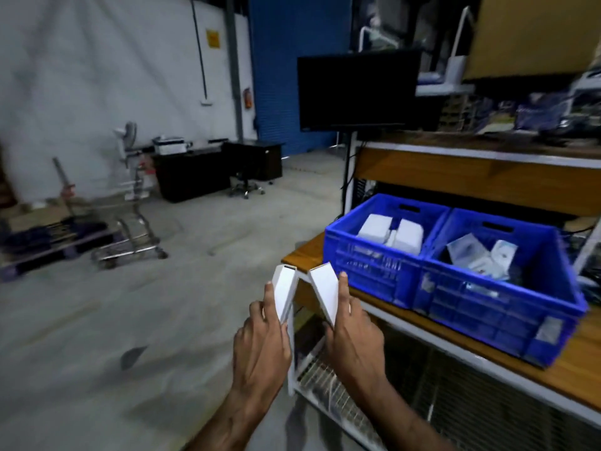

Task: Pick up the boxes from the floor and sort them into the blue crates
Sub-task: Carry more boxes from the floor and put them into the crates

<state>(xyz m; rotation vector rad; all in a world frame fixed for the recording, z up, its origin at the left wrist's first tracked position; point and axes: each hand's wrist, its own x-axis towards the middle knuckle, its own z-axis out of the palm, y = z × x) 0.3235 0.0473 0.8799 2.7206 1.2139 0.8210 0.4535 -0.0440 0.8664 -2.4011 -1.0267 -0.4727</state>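
The left hand [260, 346] grips a white box [284, 292], its fingers [269, 297] curled along the box's outer face, the index stretched up along the side. The right hand [354, 340] holds a second white box [323, 291] the same way, index finger extended along its right edge and the rest wrapped behind it. Both boxes are tilted, their lower ends close together and their upper ends leaning apart. Both forearms reach forward from the bottom of the view, backs of the hands facing up, held in the air just beside the wooden shelf [553, 379]. On that shelf stand two blue crates side by side and touching: the left crate [370, 268] holds white boxes, the right crate [494, 317] holds smaller printed packets. The concrete floor [113, 320] lies below, to the left.
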